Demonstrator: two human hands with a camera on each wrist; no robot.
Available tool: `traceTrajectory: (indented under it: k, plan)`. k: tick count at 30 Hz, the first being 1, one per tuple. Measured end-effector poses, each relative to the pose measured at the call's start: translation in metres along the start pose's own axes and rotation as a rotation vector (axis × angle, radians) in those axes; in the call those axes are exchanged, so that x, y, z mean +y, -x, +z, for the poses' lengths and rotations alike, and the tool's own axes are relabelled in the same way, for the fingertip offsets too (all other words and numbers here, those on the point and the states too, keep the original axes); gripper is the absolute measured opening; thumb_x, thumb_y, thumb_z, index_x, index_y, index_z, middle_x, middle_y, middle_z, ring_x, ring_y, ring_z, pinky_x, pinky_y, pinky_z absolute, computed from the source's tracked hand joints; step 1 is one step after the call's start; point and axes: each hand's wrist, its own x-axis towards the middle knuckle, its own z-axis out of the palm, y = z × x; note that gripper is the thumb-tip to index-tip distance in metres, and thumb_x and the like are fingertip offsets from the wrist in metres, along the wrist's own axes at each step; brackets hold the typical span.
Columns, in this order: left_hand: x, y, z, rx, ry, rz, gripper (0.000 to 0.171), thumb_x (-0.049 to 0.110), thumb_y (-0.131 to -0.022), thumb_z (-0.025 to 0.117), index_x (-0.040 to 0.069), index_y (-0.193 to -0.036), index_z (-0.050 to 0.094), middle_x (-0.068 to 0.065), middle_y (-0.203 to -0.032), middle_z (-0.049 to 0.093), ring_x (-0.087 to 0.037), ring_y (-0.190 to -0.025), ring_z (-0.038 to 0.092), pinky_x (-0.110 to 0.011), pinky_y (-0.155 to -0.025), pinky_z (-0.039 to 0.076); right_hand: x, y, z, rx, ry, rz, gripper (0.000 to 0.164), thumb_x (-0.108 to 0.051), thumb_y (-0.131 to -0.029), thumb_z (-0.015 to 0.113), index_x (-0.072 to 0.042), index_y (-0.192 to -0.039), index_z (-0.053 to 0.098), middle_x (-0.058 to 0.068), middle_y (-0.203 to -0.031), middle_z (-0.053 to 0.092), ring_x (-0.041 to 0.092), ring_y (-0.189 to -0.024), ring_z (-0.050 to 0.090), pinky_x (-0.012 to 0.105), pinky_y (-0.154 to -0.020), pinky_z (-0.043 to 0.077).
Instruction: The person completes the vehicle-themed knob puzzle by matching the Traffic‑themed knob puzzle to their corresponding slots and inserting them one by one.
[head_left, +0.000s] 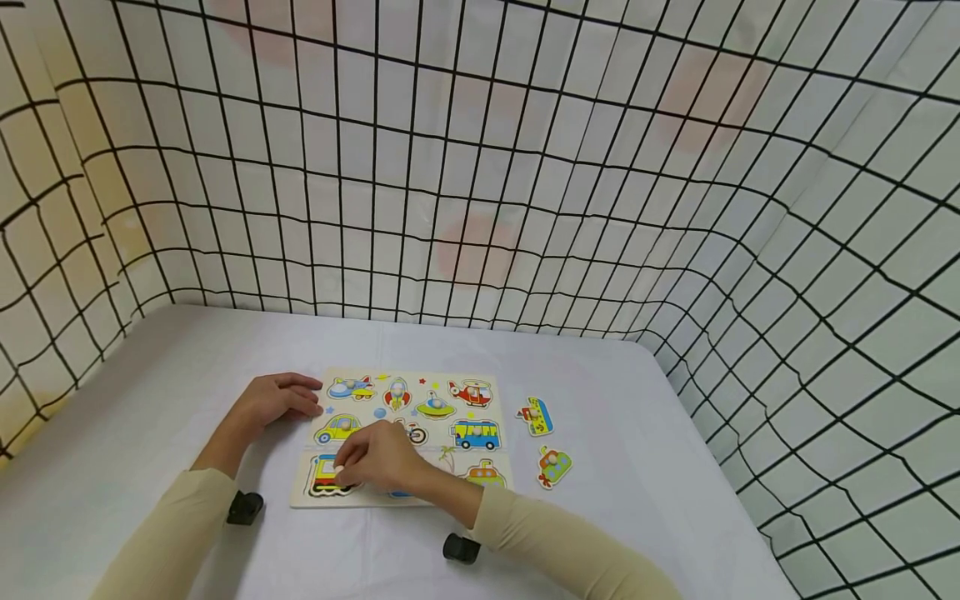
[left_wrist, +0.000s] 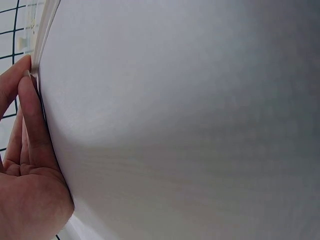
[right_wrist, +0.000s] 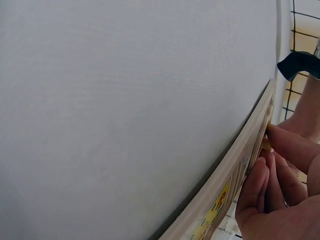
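Observation:
A wooden peg puzzle board (head_left: 302, 493) with colourful vehicle pictures lies flat on the table. My right hand (head_left: 386, 457) pinches the small knob of a red, yellow and black train piece (head_left: 324, 473) at the board's near left corner. That piece sits over its outlined place, slightly off the outline; my fingers cover its right part. In the right wrist view, thumb and fingertips (right_wrist: 257, 172) meet at the knob, low against the board. My left hand (head_left: 276, 400) rests at the board's left edge, its fingertips (left_wrist: 31, 92) touching the side, as the left wrist view shows.
Right of the board lie two loose pieces, a boat (head_left: 537, 417) and a green and orange submarine (head_left: 554, 467). A white sheet covers the table (head_left: 637, 467). Black wire mesh (head_left: 480, 200) stands along the back and sides. A dark wrist mount (head_left: 461, 548) sits under the right forearm.

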Motion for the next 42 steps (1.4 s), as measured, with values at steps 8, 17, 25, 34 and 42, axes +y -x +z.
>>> traceTrajectory:
  k: [8, 17, 25, 34, 42]
  plan:
    - [-0.0014, -0.0012, 0.0014, 0.000, 0.007, -0.005, 0.058, 0.019, -0.082, 0.079, 0.004, -0.136, 0.061, 0.001, -0.095, 0.078, -0.017, -0.083, 0.066, -0.024, -0.070, 0.048, -0.0011, -0.0014, 0.0009, -0.015, -0.036, 0.009, 0.009, -0.010, -0.077, 0.086, -0.012, -0.082, 0.079, -0.010, -0.065, 0.071, -0.006, -0.058, 0.061, 0.013, -0.060, 0.042]
    - [-0.0007, -0.0018, 0.0008, -0.007, 0.010, 0.001, 0.059, 0.018, -0.082, 0.080, 0.003, -0.135, 0.061, 0.002, -0.093, 0.078, -0.016, -0.082, 0.066, -0.024, -0.070, 0.049, -0.0036, -0.0035, 0.0050, -0.025, 0.021, 0.011, 0.009, -0.012, -0.077, 0.086, -0.013, -0.082, 0.079, -0.013, -0.062, 0.068, -0.008, -0.059, 0.059, 0.012, -0.064, 0.041]
    - [-0.0011, 0.0002, 0.0006, -0.012, 0.009, 0.009, 0.060, 0.018, -0.081, 0.080, 0.003, -0.136, 0.061, 0.001, -0.096, 0.078, -0.016, -0.083, 0.066, -0.025, -0.072, 0.050, -0.0035, -0.0021, 0.0070, -0.029, 0.018, 0.019, 0.009, -0.012, -0.078, 0.087, -0.012, -0.083, 0.079, -0.011, -0.062, 0.070, -0.007, -0.057, 0.060, 0.012, -0.066, 0.041]
    - [-0.0022, -0.0007, 0.0001, -0.012, 0.016, 0.017, 0.059, 0.017, -0.081, 0.080, 0.002, -0.135, 0.061, 0.001, -0.095, 0.078, -0.014, -0.083, 0.067, -0.025, -0.072, 0.051, -0.0027, -0.0022, 0.0070, -0.037, -0.003, 0.023, 0.008, -0.012, -0.079, 0.086, -0.012, -0.084, 0.079, -0.010, -0.063, 0.070, -0.005, -0.056, 0.061, 0.013, -0.064, 0.042]
    - [-0.0022, -0.0004, 0.0010, -0.012, 0.017, 0.022, 0.059, 0.017, -0.081, 0.080, 0.002, -0.135, 0.061, 0.002, -0.095, 0.078, -0.015, -0.083, 0.066, -0.025, -0.072, 0.051, -0.0025, -0.0022, 0.0052, -0.047, -0.014, 0.029, 0.007, -0.013, -0.080, 0.085, -0.012, -0.083, 0.079, -0.011, -0.063, 0.070, -0.004, -0.056, 0.062, 0.013, -0.063, 0.042]
